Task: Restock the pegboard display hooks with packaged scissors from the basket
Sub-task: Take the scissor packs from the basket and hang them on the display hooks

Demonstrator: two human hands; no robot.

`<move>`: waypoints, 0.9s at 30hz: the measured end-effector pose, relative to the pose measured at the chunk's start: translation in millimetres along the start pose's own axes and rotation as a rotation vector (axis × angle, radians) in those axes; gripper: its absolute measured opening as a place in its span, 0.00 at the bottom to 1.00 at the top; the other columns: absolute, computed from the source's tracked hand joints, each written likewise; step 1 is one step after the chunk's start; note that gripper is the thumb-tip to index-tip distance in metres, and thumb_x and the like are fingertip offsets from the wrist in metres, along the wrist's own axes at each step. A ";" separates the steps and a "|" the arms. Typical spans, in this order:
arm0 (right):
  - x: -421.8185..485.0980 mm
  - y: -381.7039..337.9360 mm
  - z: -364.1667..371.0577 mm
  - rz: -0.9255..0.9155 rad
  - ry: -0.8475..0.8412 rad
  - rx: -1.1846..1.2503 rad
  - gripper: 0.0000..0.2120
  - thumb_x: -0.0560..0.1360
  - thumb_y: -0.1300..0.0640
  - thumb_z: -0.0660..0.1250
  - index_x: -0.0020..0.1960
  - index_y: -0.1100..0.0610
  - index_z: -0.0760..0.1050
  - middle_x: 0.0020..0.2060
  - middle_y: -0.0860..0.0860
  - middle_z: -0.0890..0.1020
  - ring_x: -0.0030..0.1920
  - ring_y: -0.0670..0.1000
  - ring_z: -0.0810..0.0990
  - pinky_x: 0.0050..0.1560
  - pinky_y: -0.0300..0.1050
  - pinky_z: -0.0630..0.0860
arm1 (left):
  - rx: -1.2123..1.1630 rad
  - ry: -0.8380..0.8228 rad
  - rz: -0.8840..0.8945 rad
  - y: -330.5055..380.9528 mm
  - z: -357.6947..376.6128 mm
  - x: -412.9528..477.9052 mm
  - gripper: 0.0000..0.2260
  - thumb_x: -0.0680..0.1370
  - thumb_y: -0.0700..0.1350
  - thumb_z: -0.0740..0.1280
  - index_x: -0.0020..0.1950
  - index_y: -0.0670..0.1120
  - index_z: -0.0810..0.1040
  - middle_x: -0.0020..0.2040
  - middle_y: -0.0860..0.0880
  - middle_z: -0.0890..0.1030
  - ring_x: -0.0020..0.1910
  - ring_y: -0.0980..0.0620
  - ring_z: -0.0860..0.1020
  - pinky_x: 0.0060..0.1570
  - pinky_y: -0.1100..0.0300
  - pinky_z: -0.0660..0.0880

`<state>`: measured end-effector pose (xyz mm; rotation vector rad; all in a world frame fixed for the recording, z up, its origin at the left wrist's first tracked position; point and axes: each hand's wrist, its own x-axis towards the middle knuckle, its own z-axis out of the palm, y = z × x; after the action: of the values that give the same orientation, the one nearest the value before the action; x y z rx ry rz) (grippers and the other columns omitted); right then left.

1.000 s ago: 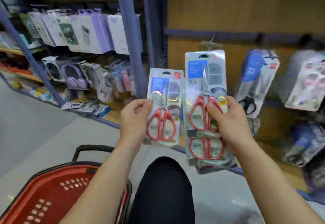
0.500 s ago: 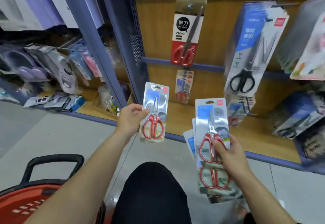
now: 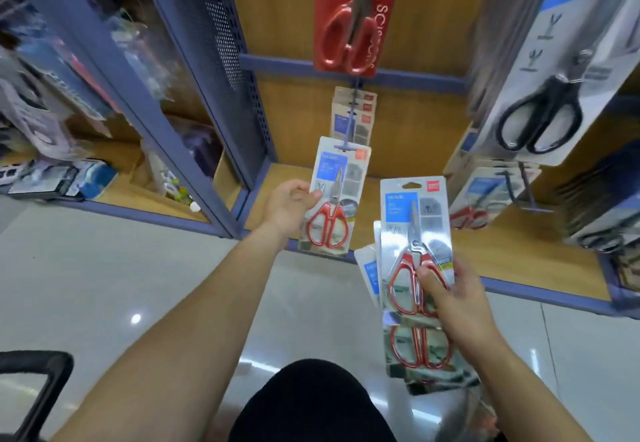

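Left hand (image 3: 291, 204) holds one scissors pack (image 3: 334, 199); right hand (image 3: 457, 306) grips a stack (image 3: 414, 230)

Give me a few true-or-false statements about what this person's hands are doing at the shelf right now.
1. The left hand holds a single pack of red-handled scissors with its top at the tip of a hook. True.
2. The right hand is empty. False: it grips a stack of packs of red-handled scissors.
3. The big pack hanging at the upper right holds black-handled scissors. True.
4. The hook in front of the left hand is bare. False: a few hanging packs already sit further back on it.
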<state>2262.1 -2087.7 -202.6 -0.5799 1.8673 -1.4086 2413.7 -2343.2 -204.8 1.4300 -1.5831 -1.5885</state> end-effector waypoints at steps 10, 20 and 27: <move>10.8 14.8 -5.2 0.052 0.002 0.038 0.10 0.81 0.57 0.69 0.62 0.50 0.77 0.49 0.51 0.88 0.48 0.54 0.88 0.50 0.55 0.84 | 0.005 0.084 -0.043 3.3 27.9 35.8 0.06 0.79 0.48 0.74 0.50 0.46 0.81 0.47 0.47 0.86 0.46 0.46 0.84 0.41 0.55 0.80; -0.4 13.2 -16.6 0.057 0.058 0.120 0.06 0.81 0.58 0.68 0.58 0.54 0.80 0.48 0.53 0.88 0.48 0.54 0.88 0.50 0.53 0.83 | 0.029 0.138 -0.074 -0.2 45.6 25.5 0.24 0.79 0.56 0.71 0.70 0.44 0.73 0.62 0.46 0.81 0.58 0.47 0.80 0.64 0.48 0.77; -13.6 -15.4 -3.6 0.023 0.053 0.274 0.08 0.81 0.61 0.68 0.59 0.57 0.79 0.50 0.56 0.88 0.51 0.60 0.87 0.51 0.56 0.84 | 0.178 -0.733 -0.236 7.3 30.1 -104.4 0.21 0.78 0.59 0.70 0.65 0.48 0.79 0.58 0.48 0.86 0.54 0.46 0.86 0.62 0.50 0.79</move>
<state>2267.1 -2080.4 -183.7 -0.3866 1.6764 -1.6428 2420.4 -2240.1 -170.1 1.2137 -2.0423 -2.3443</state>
